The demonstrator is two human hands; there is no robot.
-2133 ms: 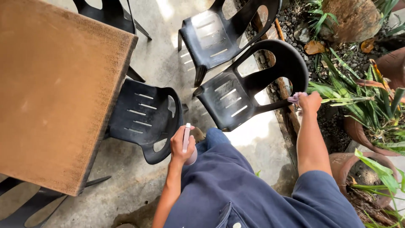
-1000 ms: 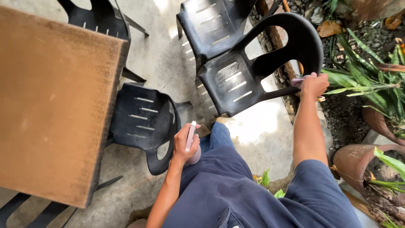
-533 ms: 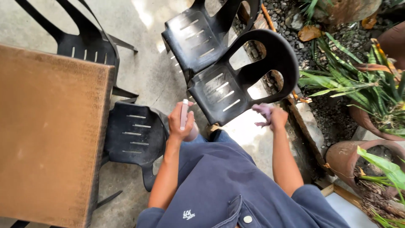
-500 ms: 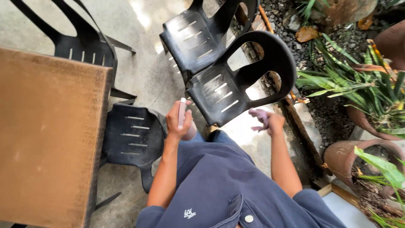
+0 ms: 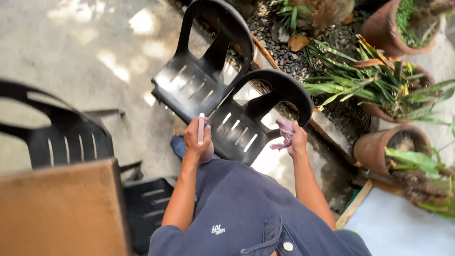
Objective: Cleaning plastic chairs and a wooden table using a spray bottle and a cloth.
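Left hand (image 5: 195,140) is closed around a spray bottle (image 5: 201,129); right hand (image 5: 297,141) grips a purple cloth (image 5: 283,132) against the black chair (image 5: 246,123).

Wooden table (image 5: 57,208), second black chair (image 5: 199,71), clay pots (image 5: 393,147), green plants (image 5: 374,80), gravel (image 5: 279,52)

1. Daylight scene, bright overall; dappled sun falls in soft patches on the concrete floor (image 5: 85,61) at upper left.
2. A strong sunlit patch glares on the ground beside the near black chair (image 5: 258,123); it is nearly washed out.
3. Chair seats show pale sheen on their slats.
4. The wooden table (image 5: 61,208) at lower left is soft and blurred.
5. Plants (image 5: 379,85) at right are crisp; wide-angle stretching bends the frame edges.
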